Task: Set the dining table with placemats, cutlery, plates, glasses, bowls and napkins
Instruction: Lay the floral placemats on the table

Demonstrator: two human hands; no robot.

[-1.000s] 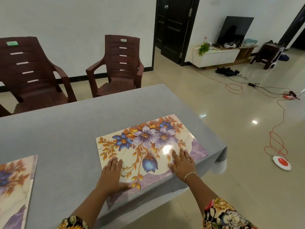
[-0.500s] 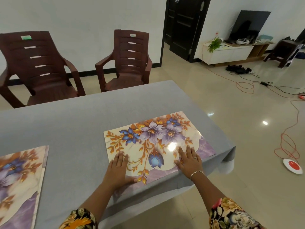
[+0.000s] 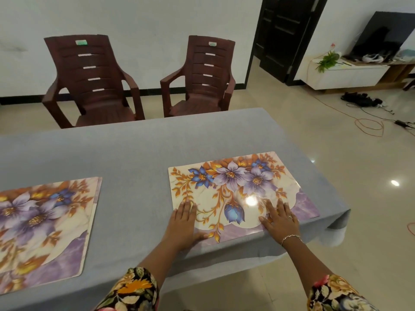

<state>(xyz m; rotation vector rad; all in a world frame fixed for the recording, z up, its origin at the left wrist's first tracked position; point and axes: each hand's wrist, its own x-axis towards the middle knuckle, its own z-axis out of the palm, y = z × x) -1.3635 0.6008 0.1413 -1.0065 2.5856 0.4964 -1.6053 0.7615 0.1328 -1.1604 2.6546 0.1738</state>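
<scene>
Left grip (image 3: 183, 223) and right grip (image 3: 280, 221), fingers straight, are pressing the right placemat (image 3: 235, 187) at its near edge. Left placemat (image 3: 45, 221) is lying apart on the grey desk (image 3: 134, 149).

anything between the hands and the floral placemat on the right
Nothing visible does. The left hand rests flat on the near left corner of the placemat, and the right hand lies flat near its right side. Both touch it directly on the grey table.
</scene>
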